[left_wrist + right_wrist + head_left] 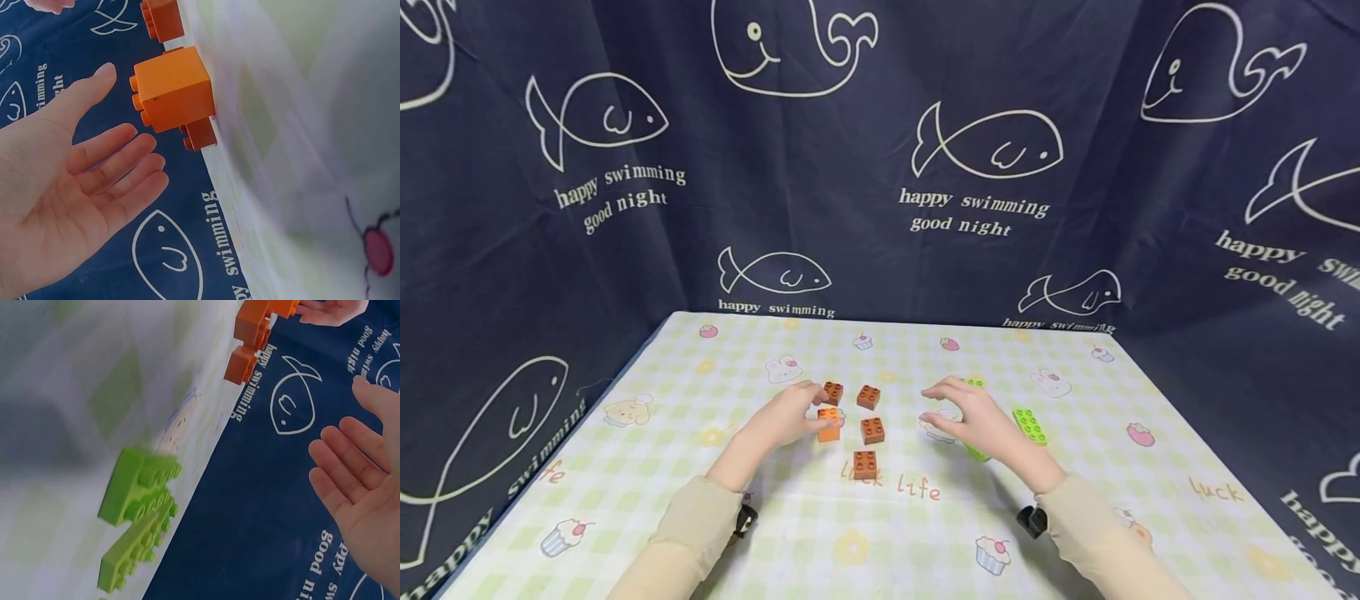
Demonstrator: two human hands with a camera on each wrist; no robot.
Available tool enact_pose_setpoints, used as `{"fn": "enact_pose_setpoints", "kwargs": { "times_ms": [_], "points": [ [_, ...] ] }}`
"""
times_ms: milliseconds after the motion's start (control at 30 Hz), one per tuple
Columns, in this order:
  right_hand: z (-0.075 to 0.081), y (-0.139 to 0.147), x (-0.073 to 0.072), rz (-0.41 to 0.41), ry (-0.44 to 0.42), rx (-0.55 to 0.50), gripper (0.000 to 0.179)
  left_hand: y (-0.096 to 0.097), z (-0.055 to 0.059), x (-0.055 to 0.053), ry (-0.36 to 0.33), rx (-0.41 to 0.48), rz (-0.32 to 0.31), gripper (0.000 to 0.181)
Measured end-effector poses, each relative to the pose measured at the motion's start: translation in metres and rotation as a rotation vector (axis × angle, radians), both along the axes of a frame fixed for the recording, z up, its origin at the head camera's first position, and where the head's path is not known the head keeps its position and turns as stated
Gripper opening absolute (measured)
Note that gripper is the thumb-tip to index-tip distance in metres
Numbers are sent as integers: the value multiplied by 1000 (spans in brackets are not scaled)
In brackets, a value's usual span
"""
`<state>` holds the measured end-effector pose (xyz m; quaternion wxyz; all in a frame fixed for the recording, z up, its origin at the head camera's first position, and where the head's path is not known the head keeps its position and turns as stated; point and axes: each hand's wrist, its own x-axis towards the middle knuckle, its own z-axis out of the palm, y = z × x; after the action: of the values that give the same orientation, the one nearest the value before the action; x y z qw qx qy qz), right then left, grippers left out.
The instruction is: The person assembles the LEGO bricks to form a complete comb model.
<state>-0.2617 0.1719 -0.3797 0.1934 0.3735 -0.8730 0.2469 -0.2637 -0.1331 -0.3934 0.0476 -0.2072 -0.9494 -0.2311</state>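
Note:
My left hand (784, 417) hovers beside an orange toy brick (828, 428), thumb and fingers spread apart and holding nothing. In the left wrist view that orange brick (175, 84) sits on the cloth just past the fingertips. Several brown bricks lie close by: one behind the orange brick (832, 392), others to its right, such as the brown brick (872, 430). My right hand (981, 421) is empty too, its fingers parted above the table. Green bricks lie below and beside it, among them a long green brick (1030, 426); others are partly hidden by the hand.
A checked, printed tablecloth (850, 550) covers the table. Dark blue curtains (865, 167) with white fish and whale drawings hang behind it and at both sides. Each wrist wears a black camera, such as the right wrist camera (1032, 522).

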Motion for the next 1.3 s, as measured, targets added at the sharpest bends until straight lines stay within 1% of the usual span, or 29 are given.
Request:
{"fn": "enact_pose_setpoints", "kwargs": {
  "times_ms": [133,233,367,667,800,1000,1167,1300],
  "points": [
    [-3,-6,0,13,-16,5,29,-1,-1,-2,-15,-8,15,37],
    [-5,-12,0,8,-40,9,29,-2,-3,-2,-26,-9,15,36],
    [-6,-20,1,22,-72,24,28,-4,-4,-2,-34,-15,14,36],
    [-12,-38,0,116,-105,60,20,-6,-5,-5,-52,-10,18,37],
    [-13,-44,2,138,-124,64,18,-7,-6,-5,-58,-12,9,35],
    [-14,-53,3,178,-139,74,18,-7,-8,-3,-72,-12,15,36],
    [-14,-56,5,201,-182,74,18,-4,-8,-4,-85,3,9,36],
    [-15,-58,6,222,-202,86,17,-4,-9,-5,-69,6,1,33]
  ]
}}
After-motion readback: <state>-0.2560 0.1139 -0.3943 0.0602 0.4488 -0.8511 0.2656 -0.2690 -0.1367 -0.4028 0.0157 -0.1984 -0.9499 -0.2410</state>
